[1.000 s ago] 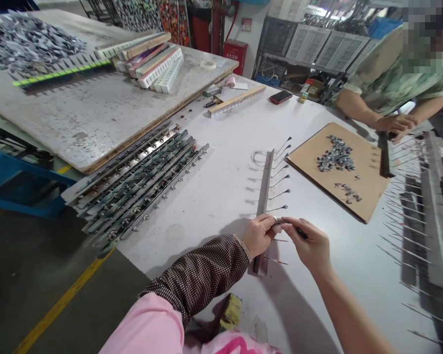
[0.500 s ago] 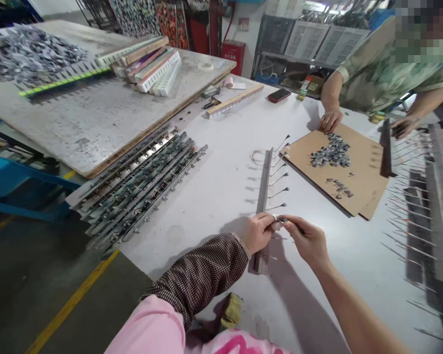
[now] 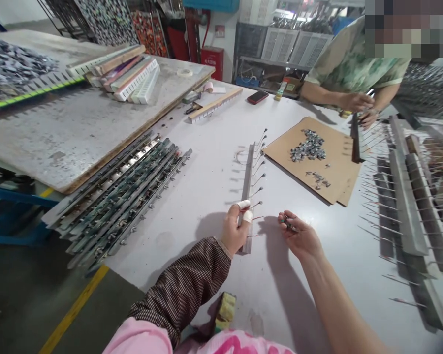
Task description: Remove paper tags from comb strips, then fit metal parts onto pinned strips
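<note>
My left hand (image 3: 236,228), white wraps on its thumb and forefinger, is closed over the lower part of a narrow metal bar (image 3: 248,172) lying on the white table. Thin wires stick out of the bar's right side. Several carry small dark tips (image 3: 261,189); two bare reddish wires (image 3: 257,218) show by my fingers. To the right, apart from the bar, my right hand (image 3: 300,236) is turned partly palm up. Its curled fingers hold a few small dark metallic pieces (image 3: 288,223), too small to name exactly.
Brown boards (image 3: 280,142) carry a pile of small dark pieces (image 3: 308,146). At left lie stacked metal bars (image 3: 133,182). Bars with protruding wires (image 3: 409,211) line the right. A co-worker's hand (image 3: 369,118) holds another bar. A yellow block (image 3: 225,312) is close to me.
My hands have parted from their meeting point at the wire. The right hand has turned its palm upward, showing small pieces. The co-worker's hand has left the pile. The whole view has shifted.
</note>
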A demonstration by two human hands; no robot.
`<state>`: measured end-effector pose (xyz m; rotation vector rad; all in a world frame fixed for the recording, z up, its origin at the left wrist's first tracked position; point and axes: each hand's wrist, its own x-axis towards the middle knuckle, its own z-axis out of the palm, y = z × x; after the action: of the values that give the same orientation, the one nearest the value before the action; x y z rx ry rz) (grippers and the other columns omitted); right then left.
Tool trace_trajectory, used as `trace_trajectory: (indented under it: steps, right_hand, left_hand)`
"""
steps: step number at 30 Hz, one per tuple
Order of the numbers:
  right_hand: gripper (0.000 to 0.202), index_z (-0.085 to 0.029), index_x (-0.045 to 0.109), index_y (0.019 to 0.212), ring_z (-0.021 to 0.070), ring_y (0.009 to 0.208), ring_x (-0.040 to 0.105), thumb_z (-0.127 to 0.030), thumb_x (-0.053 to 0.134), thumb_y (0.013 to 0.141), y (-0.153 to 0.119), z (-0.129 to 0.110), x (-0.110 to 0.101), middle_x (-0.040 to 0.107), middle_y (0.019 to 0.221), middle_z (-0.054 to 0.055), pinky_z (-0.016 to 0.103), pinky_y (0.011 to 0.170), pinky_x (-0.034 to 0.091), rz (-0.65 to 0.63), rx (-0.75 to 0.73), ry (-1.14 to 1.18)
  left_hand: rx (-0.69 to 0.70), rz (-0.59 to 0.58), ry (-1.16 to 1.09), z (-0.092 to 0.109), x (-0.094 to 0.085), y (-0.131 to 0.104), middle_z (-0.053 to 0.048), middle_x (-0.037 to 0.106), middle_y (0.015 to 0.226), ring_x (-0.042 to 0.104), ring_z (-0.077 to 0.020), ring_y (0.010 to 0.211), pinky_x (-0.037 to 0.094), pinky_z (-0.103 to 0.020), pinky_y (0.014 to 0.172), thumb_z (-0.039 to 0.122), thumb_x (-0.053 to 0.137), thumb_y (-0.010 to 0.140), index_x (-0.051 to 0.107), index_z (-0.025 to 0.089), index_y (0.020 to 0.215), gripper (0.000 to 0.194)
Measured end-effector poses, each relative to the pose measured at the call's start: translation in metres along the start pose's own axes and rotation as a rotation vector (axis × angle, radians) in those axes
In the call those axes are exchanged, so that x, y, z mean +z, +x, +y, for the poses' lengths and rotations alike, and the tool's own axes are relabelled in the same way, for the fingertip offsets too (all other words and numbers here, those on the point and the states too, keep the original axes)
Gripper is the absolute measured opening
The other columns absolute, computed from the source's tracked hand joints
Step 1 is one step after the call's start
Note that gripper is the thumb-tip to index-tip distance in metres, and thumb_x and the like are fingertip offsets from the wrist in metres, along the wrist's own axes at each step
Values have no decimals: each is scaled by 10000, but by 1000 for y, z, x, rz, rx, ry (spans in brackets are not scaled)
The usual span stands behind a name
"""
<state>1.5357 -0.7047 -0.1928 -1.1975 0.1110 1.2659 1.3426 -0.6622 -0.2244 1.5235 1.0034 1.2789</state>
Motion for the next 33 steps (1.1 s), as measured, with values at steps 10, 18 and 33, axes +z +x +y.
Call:
trace_trajectory:
  steps: [10,18,33]
  right_hand:
    - [456,-181,759,803,187,903,745,-129,982,409,-28,10,0,741,861,36,149,652,615,-130,-95,-116]
    - [337,-196,737,812,181,887,743,-186,967,566,-38,20,30,716,828,23,136,548,523,-224,-344,-141]
    - [306,-196,670,822,193,910,725,-216,921,647,-49,39,45,698,892,12,248,656,529,-182,-583,-191]
  left_hand:
    - [-18,-127,-11,6,-6,-11,-78,763,1070,726,-192,976,603,-350,923,218,635,902,665,190,1156,257]
    - [-3,-174,15,7,-5,-7,-43,774,1071,723,-200,1019,575,-357,986,221,674,907,711,209,1076,173]
    - [46,-156,48,5,3,-6,-38,766,1018,713,-179,969,576,-305,918,259,647,945,716,225,990,88]
